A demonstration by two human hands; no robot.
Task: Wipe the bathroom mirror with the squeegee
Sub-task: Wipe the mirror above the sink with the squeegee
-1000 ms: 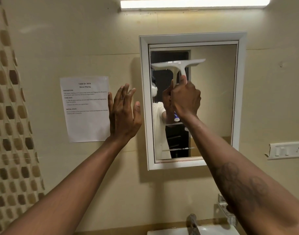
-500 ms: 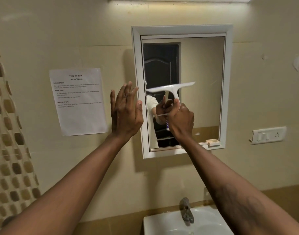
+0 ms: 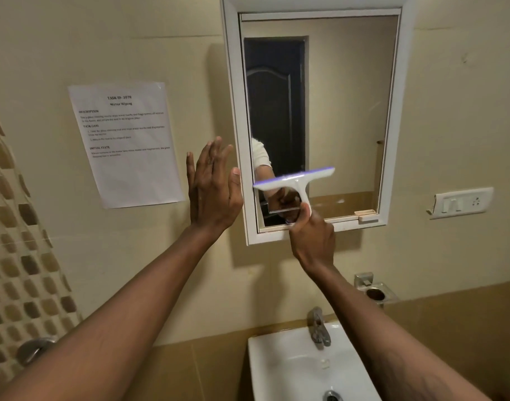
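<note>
The white-framed mirror [image 3: 346,111] hangs on the beige wall ahead. A white squeegee [image 3: 295,180] with a purple-edged blade lies against the lower left part of the glass, blade tilted slightly up to the right. My right hand [image 3: 313,238] grips its handle from below, at the mirror's bottom edge. Held up with straight fingers, my left hand [image 3: 214,192] is flat by the wall just left of the mirror frame, holding nothing.
A printed task sheet [image 3: 126,143] is taped to the wall left of the mirror. Below are a white basin [image 3: 280,369] with a metal tap [image 3: 319,328], a metal holder [image 3: 374,290] on the right, and a switch plate [image 3: 462,202]. Patterned tiles cover the left wall.
My right hand has drawn the squeegee down the glass from near the top to the lower part. The view has tilted downward, bringing the basin into sight. My left hand stays beside the frame.
</note>
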